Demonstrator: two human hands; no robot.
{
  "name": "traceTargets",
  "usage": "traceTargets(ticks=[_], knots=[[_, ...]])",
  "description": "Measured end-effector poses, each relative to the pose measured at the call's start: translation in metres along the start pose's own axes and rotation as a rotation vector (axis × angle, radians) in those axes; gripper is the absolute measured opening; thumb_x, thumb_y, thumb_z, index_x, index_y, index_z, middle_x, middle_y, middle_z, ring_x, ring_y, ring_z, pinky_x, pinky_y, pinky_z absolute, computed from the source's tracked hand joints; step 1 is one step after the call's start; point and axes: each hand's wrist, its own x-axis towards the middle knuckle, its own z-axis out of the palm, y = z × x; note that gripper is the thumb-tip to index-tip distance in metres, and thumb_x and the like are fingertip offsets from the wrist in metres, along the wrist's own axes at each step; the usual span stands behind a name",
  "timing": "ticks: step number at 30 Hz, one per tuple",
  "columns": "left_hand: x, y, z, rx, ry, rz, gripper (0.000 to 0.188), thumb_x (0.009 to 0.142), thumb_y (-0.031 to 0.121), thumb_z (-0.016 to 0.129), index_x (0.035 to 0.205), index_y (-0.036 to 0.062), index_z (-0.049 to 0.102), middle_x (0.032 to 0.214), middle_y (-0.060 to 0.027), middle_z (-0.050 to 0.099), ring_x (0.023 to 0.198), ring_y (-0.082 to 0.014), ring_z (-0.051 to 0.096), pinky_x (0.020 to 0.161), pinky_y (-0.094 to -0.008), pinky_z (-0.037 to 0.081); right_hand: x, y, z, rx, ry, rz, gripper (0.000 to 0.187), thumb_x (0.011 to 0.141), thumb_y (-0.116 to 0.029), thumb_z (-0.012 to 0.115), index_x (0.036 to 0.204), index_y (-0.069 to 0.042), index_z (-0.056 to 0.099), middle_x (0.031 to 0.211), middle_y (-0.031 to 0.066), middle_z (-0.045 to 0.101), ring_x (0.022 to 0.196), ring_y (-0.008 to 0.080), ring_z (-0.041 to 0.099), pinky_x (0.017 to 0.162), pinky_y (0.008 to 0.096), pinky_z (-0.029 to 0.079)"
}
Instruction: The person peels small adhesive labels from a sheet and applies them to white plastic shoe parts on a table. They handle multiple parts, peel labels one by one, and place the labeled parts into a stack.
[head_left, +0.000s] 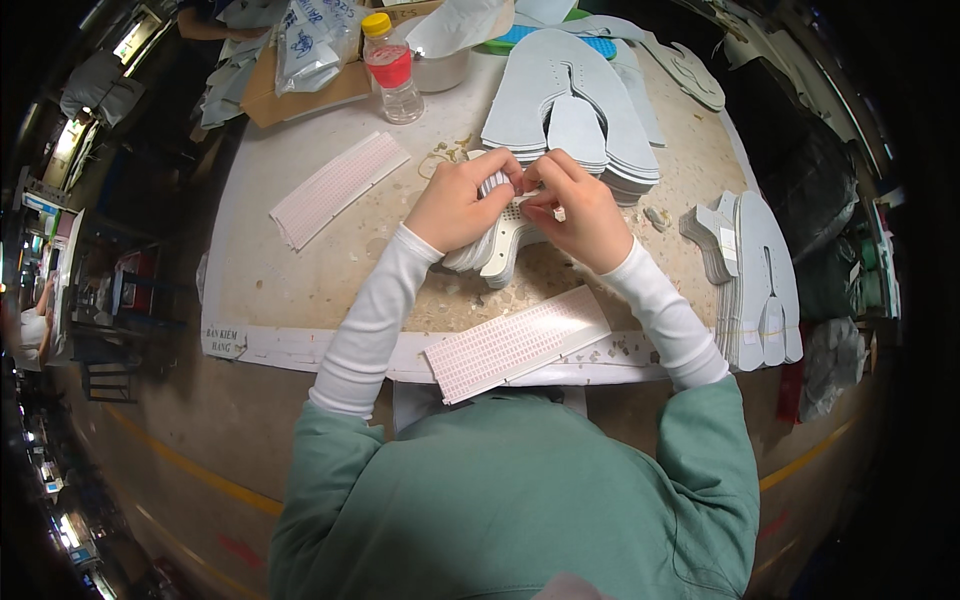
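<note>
A bundle of small curved pale shoe pieces [497,262], some dotted with holes, lies on the table under both hands. My left hand [460,205] is closed over its far end, thumb and forefinger pinched together; a striped stack edge shows between them. Against those fingertips, my right hand [580,212] pinches too, and a tiny white scrap shows by its fingers. What the fingertips hold is hidden. Just beyond stands a tall stack of pale grey U-shaped shoe uppers [515,85].
Printed label sheets lie at left [340,190] and at the front edge [520,343]. Rubber bands [440,160] sit left of the bundle. At right are more stacked pieces [750,300]. A yellow-capped bottle [400,100], a cardboard box [265,95] and plastic bags [315,50] stand at the back.
</note>
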Motion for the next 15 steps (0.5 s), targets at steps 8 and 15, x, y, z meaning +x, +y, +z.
traceTargets(ticks=[8,15], knots=[[-0.004,0.008,0.009,0.189,0.03,0.079,0.037,0.068,0.024,0.085,0.091,0.0087,0.06,0.074,-0.0081,0.065,0.066,-0.0214,0.064,0.065,-0.0324,0.049,0.003,0.015,-0.01,0.286,0.13,0.172,0.047,0.082,0.009,0.061,0.125,-0.009,0.053,0.116,0.0092,0.058,0.093,0.0196,0.071,0.072,0.0272,0.056],[-0.003,0.008,0.0,0.088,-0.01,-0.045,0.024,0.078,0.018,0.074,0.097,0.0087,0.061,0.079,-0.0073,0.067,0.072,-0.0188,0.067,0.067,-0.031,0.05,0.009,0.012,-0.028,0.6,-0.032,0.331,0.084,0.075,0.017,0.064,0.145,-0.021,0.04,0.139,0.0119,0.04,0.121,0.0243,0.057,0.087,0.03,0.058]])
